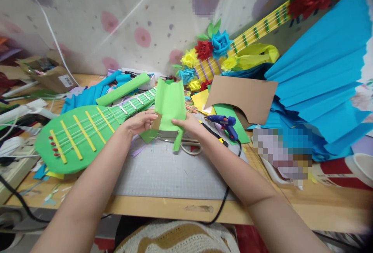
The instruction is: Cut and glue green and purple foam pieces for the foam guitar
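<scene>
Left hand (142, 123) and right hand (189, 124) are both gripping the same part: a green paper piece (170, 103), held up over the back of the grey cutting mat (163, 175) on the tabletop (145, 205). Left fingers pinch its lower left side, where a brown cardboard patch (156, 122) shows. Right thumb lies across the front at the lower right. A narrow green strip (177, 141) hangs below the bottom edge. Can't tell if the piece is hollow.

Containers:
- Cardboard box (54, 76), far left against the wall: top open, flaps up, white label (65, 81) on the side. Small mixed stuff inside, too blurred to identify.
- White tray (269, 165), right of the mat: loaded, but the contents are pixelated, so can't tell what they are.
- Red-and-white tub (339, 171), right of the tray: its round mouth shows near the right edge. Can't see what's in it, can't tell if it stands or lies.

Around the hands: blue glue gun (223, 121) right of the right hand, on a green sheet (240, 128), black cord running down over the front edge. Black-and-yellow cutter (214, 133) lies next to the gun, partly behind the right forearm. Cardboard sheet (247, 95) with a curved cutout sits behind the gun. Green paper guitar (87, 121) lies left of the hands, yellow bars and white strings on it. Green paper roll (124, 89) rests behind the guitar's neck.
</scene>
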Motion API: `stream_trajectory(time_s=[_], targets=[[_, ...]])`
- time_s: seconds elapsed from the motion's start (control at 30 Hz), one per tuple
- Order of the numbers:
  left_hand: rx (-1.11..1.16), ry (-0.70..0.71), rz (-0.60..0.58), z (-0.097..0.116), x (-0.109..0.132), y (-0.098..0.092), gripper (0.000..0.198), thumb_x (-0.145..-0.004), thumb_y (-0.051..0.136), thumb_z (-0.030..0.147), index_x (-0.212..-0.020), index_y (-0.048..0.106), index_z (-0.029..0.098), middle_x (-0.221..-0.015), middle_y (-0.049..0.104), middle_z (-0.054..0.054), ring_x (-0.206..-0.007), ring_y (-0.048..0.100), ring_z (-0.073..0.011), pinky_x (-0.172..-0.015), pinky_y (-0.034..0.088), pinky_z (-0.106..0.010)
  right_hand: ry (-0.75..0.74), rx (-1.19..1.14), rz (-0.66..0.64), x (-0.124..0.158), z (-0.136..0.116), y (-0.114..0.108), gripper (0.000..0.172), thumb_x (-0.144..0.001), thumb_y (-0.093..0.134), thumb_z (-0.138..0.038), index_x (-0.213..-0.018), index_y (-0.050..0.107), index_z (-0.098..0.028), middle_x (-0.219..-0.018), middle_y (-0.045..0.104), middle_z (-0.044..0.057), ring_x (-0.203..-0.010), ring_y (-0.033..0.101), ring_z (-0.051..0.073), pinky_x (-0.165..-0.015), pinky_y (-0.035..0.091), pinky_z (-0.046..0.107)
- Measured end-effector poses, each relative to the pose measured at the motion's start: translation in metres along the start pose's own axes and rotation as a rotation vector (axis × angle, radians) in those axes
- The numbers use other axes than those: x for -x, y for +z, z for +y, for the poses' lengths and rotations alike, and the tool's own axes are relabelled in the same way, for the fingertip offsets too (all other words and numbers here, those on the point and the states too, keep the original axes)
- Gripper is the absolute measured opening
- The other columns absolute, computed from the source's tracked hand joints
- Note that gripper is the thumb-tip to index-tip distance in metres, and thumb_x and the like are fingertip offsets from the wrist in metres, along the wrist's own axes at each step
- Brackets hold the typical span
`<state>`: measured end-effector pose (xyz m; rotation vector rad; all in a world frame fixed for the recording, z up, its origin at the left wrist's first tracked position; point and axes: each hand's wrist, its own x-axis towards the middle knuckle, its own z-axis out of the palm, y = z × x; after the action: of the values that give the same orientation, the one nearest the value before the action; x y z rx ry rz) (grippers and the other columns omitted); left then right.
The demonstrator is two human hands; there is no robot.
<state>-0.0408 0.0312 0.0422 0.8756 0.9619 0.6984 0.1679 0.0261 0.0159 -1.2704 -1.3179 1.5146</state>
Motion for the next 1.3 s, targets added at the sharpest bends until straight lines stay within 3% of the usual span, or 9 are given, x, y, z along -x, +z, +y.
stream_trajectory(time_s=[0.17, 0.53, 0.87, 1.1, 1.3], targets=[[0.006, -0.011, 0.088, 0.001, -0.001, 0.016, 0.016, -0.065, 0.069, 0.015, -0.080, 0.066, 0.013, -0.071, 0.068, -0.002, -0.057, 0.061, -0.0108, -0.053, 0.049, -0.020, -0.073, 0.091, -0.017, 0.003, -0.006, 0.002, 0.026, -0.066, 0.068, -0.024, -0.090, 0.066, -0.016, -0.097, 0.070, 0.008, -0.088, 0.066, 0.022, -0.083, 0.051, 0.038], [-0.011, 0.087, 0.190, -0.004, -0.002, 0.033, 0.029, -0.051, 0.082, 0.022, -0.074, 0.066, 0.012, -0.066, 0.064, 0.000, -0.057, 0.057, -0.0076, -0.056, 0.043, -0.020, -0.072, -0.077, -0.051, 0.011, -0.011, 0.005, 0.027, -0.065, 0.069, -0.027, -0.090, 0.065, -0.017, -0.093, 0.070, 0.006, -0.085, 0.066, 0.021, -0.083, 0.051, 0.038], [-0.228, 0.181, 0.219, -0.008, -0.007, 0.038, 0.034, -0.054, 0.078, 0.037, -0.081, 0.071, 0.018, -0.083, 0.069, -0.003, -0.068, 0.059, -0.0128, -0.060, 0.040, -0.024, -0.069, 0.001, -0.047, 0.007, -0.011, 0.002, 0.024, -0.065, 0.069, -0.028, -0.087, 0.067, -0.018, -0.087, 0.069, 0.005, -0.089, 0.064, 0.024, -0.084, 0.051, 0.042], [-0.335, 0.286, 0.292, -0.004, -0.005, 0.051, 0.032, -0.054, 0.076, 0.035, -0.080, 0.070, 0.018, -0.085, 0.069, -0.003, -0.075, 0.060, -0.0159, -0.068, 0.044, -0.027, -0.059, -0.040, -0.046, 0.009, -0.013, 0.002, 0.021, -0.066, 0.067, -0.026, -0.085, 0.067, -0.017, -0.084, 0.068, 0.006, -0.083, 0.064, 0.023, -0.081, 0.052, 0.044], [-0.324, 0.304, 0.322, -0.010, -0.011, 0.050, 0.038, -0.051, 0.078, 0.038, -0.080, 0.066, 0.016, -0.083, 0.068, -0.003, -0.075, 0.060, -0.0166, -0.073, 0.046, -0.029, -0.009, -0.167, -0.104, 0.017, -0.021, 0.003, 0.018, -0.066, 0.065, -0.022, -0.084, 0.066, -0.018, -0.080, 0.068, 0.004, -0.069, 0.063, 0.020, -0.069, 0.056, 0.040]])
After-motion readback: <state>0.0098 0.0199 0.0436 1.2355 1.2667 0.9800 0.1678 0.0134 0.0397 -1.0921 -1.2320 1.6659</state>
